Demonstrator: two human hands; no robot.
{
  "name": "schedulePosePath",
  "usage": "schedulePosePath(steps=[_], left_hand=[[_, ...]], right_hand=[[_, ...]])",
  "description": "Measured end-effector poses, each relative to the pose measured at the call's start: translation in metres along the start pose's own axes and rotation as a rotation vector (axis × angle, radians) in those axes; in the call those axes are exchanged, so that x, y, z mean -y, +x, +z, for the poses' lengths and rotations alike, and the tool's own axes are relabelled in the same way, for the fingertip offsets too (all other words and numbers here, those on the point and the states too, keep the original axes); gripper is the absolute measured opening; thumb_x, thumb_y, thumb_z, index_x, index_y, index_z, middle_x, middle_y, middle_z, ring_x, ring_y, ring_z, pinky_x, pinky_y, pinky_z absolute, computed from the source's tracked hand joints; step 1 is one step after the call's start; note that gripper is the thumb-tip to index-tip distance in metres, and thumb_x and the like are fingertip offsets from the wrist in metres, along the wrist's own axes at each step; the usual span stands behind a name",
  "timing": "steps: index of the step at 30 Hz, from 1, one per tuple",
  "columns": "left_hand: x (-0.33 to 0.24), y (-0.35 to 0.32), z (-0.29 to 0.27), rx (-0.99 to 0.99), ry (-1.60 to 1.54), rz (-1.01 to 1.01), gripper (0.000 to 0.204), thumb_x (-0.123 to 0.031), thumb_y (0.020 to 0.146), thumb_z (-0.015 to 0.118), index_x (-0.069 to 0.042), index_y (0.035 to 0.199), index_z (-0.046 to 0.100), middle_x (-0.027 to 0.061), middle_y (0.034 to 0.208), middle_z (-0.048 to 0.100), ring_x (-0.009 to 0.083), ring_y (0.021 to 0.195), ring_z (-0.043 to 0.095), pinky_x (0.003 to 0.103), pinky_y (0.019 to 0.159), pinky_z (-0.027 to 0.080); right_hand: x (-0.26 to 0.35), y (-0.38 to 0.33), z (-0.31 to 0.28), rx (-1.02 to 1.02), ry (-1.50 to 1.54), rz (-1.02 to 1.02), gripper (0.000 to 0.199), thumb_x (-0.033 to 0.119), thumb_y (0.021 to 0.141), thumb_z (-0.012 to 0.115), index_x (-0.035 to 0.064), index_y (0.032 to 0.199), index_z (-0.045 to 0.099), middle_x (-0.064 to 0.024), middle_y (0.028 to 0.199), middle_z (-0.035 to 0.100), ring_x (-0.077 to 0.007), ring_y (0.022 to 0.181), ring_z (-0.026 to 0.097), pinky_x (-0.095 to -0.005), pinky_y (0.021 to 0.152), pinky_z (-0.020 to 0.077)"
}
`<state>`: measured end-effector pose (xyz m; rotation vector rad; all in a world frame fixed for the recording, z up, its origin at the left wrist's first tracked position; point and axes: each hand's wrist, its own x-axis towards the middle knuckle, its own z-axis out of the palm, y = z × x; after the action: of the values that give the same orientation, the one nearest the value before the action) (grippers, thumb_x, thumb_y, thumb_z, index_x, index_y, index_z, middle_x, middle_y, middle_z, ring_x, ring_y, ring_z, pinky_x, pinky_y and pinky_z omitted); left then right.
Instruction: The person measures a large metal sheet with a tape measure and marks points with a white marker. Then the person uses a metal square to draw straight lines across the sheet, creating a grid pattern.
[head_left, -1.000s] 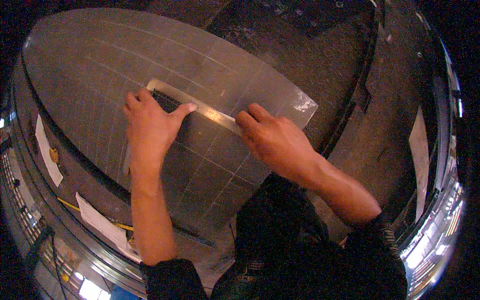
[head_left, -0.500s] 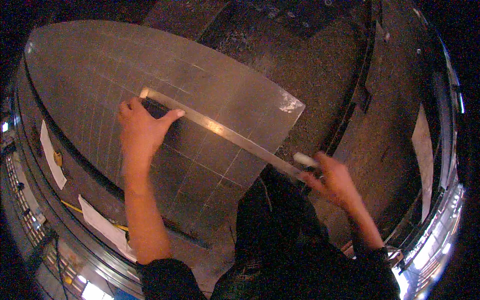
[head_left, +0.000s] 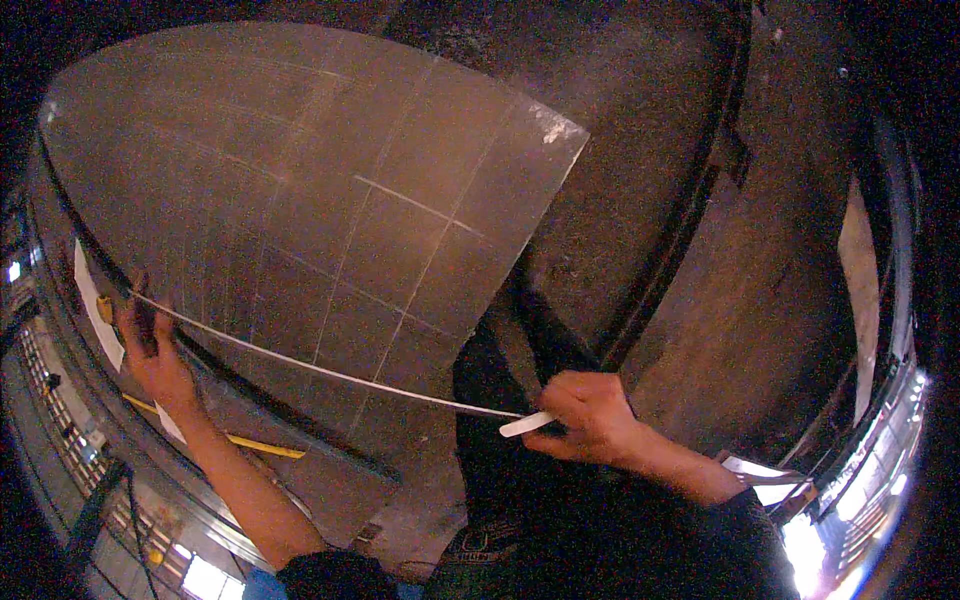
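Observation:
A long, thin metal straightedge (head_left: 370, 382), turned nearly edge-on, crosses over the near part of a large grey plate (head_left: 290, 140) with a rounded far edge and pale ruled lines. My left hand (head_left: 160, 365) is at its left end, fingers somewhat blurred around a dark block there. Closed around the right end, my right hand (head_left: 590, 418) also pinches a short white marking stick (head_left: 525, 424) that pokes out toward the left. The plate's right corner carries a whitish patch.
A dark bar (head_left: 290, 415) lies along the plate's near left side. Beyond it are a white sheet (head_left: 92, 300) and a yellow strip (head_left: 265, 446). My dark-clothed leg (head_left: 490, 400) is beside the plate's near right corner. A dark raised rail (head_left: 690, 240) curves at the right.
Both hands have drawn the straightedge toward me and leftward, off the plate's middle, and tipped it from flat to edge-on. A short pale line on the plate now shows uncovered.

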<state>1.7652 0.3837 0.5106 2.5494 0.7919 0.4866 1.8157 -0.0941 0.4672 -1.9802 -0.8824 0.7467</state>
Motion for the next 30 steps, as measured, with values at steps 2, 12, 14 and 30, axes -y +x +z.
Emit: schedulePosePath(steps=[2,12,14,30], left_hand=[[0.037,-0.025,-0.014,-0.011,-0.019,-0.043,0.040,-0.017,0.095,0.062,-0.002,0.132,0.058,0.0097,0.127,0.059,0.0231,0.118,0.054,0.035,0.104,0.040],[0.103,-0.049,0.001,0.062,0.331,0.122,0.035,-0.027,0.091,0.068,-0.017,0.124,0.069,0.0149,0.101,0.058,0.0300,0.095,0.058,0.038,0.085,0.048],[0.101,-0.047,0.006,0.047,0.316,0.126,0.035,-0.027,0.090,0.068,-0.017,0.123,0.069,0.0150,0.101,0.058,0.0301,0.093,0.059,0.038,0.084,0.048],[0.052,-0.021,0.008,0.404,0.013,0.615,0.029,-0.013,0.076,0.075,-0.011,0.105,0.074,0.0066,0.113,0.064,0.0277,0.111,0.056,0.039,0.099,0.043]], right_hand=[[0.009,-0.004,0.026,0.076,0.065,0.072,0.036,0.039,0.076,0.076,0.0094,0.088,0.059,-0.0119,0.079,0.060,-0.0343,0.073,0.064,-0.0453,0.060,0.0512],[0.051,0.009,0.110,0.020,0.117,0.309,0.039,0.032,0.074,0.083,0.0031,0.073,0.056,-0.0142,0.068,0.053,-0.0288,0.059,0.055,-0.0388,0.054,0.0426],[0.057,0.009,0.109,0.017,0.065,0.346,0.038,0.031,0.073,0.083,0.0024,0.075,0.057,-0.0140,0.069,0.054,-0.0279,0.060,0.054,-0.0379,0.055,0.0429],[0.096,0.043,0.144,-0.421,-0.387,0.284,0.032,0.027,0.074,0.083,0.0085,0.094,0.066,-0.0082,0.076,0.055,-0.0294,0.060,0.059,-0.0398,0.054,0.0518]])
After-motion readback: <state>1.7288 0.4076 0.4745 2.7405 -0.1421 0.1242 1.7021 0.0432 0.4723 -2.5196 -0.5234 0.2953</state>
